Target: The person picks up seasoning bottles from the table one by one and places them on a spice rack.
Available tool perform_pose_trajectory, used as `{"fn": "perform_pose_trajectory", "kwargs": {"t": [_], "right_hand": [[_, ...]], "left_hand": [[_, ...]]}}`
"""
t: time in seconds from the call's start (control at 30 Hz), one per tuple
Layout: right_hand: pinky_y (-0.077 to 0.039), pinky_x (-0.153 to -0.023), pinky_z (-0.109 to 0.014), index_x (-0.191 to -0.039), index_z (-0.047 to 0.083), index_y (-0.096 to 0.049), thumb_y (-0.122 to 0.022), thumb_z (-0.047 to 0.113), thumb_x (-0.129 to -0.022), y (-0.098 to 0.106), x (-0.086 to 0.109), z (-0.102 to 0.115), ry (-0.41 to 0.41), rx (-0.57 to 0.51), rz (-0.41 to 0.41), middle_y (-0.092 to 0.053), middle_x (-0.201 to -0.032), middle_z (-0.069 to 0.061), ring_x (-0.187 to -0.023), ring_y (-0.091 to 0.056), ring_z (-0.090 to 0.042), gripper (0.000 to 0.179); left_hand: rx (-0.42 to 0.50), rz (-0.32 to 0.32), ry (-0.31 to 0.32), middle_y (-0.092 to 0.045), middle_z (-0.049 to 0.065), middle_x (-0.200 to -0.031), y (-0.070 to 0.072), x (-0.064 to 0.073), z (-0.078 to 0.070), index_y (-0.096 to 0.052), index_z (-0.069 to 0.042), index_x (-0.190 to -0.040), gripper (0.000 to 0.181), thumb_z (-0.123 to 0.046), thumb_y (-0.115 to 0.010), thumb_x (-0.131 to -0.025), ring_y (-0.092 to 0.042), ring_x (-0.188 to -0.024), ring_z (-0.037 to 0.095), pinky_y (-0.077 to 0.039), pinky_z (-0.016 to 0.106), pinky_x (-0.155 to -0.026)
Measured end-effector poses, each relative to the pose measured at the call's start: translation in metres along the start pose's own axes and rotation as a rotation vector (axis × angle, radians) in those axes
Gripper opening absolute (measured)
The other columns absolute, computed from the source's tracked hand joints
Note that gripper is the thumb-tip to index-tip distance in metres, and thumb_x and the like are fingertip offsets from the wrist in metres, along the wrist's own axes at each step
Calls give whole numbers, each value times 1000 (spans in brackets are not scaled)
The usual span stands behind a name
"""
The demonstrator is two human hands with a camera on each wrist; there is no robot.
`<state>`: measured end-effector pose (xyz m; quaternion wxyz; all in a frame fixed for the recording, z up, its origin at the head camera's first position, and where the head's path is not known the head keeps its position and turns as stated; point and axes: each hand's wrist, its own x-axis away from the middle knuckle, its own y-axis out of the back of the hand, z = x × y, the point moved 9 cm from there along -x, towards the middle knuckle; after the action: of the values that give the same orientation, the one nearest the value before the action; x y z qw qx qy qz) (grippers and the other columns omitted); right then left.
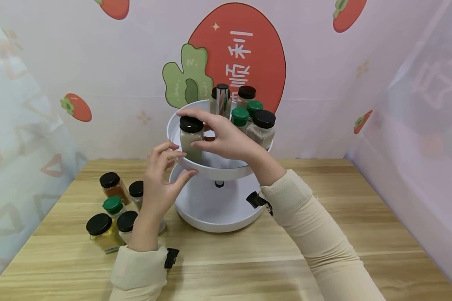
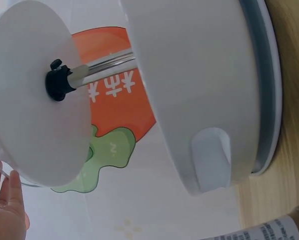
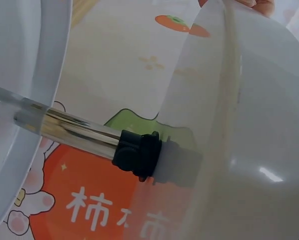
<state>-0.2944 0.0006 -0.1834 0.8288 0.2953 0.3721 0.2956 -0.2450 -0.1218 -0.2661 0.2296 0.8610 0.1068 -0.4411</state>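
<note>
My right hand grips a spice jar with a black lid and pale contents, at the left side of the upper tier of a white two-tier turntable rack. Its forefinger reaches over the lid and the thumb lies along the jar's side. Just left of that jar, my left hand has its fingers spread at the upper tier's rim, the fingertips close to the jar's base. In the left wrist view, the left hand's fingers reach the edge of the tier. The right wrist view shows mostly the tier's underside.
Several jars with black or green lids, such as a clear jar, stand at the upper tier's right and back, around the metal post. The lower tier is below. Left on the wooden table are several more, including a yellow-filled jar.
</note>
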Motion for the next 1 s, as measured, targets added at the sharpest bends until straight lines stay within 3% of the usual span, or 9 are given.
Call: {"fn": "perform_pose_trajectory", "kwargs": {"t": [0.17,0.3,0.5,0.7,0.9,1.0], "right_hand": [[-57,-90,-34,-151,12,-40,-71,6,-90,1,1,0,-50,16,45,-46,-151,-5,-112,-56,-14,69],[-58,-90,-33,-154,16,-34,-71,9,-92,3,6,-3,-112,-1,65,-45,-151,-2,-112,-60,-16,73],[-58,-99,-38,-154,18,-33,-71,11,-92,13,18,-2,-134,-17,27,-47,-149,-3,-124,-61,-21,73],[-57,-100,-46,-153,19,-36,-70,12,-92,25,36,5,-127,16,-22,-50,-148,-6,-127,-59,-21,70],[-55,-104,-45,-151,12,-40,-69,8,-92,35,57,10,-96,-39,-90,-51,-148,-7,-127,-59,-20,65],[-55,-104,-46,-147,6,-45,-70,3,-91,41,69,13,-54,-74,-145,-52,-147,-10,-124,-61,-22,61]], "left_hand": [[8,5,13,-53,14,-133,0,-1,-1,-64,-4,-115,44,-5,-84,-76,-48,-126,21,-47,8,-98],[7,7,13,-52,15,-134,0,0,-1,-64,-3,-117,46,-4,-84,-76,-47,-129,23,-48,13,-98],[16,6,16,-51,14,-136,1,0,-1,-62,-1,-119,50,0,-84,-74,-46,-132,24,-47,15,-102],[19,3,16,-51,15,-136,0,0,-3,-63,-1,-119,48,-1,-83,-75,-46,-136,23,-51,29,-107],[38,1,26,-51,15,-137,-1,1,-5,-63,-1,-119,47,-2,-82,-77,-44,-138,25,-43,13,-108],[42,1,22,-51,15,-137,-2,0,-5,-63,-1,-119,47,-2,-82,-77,-44,-139,26,-42,10,-108]]}}
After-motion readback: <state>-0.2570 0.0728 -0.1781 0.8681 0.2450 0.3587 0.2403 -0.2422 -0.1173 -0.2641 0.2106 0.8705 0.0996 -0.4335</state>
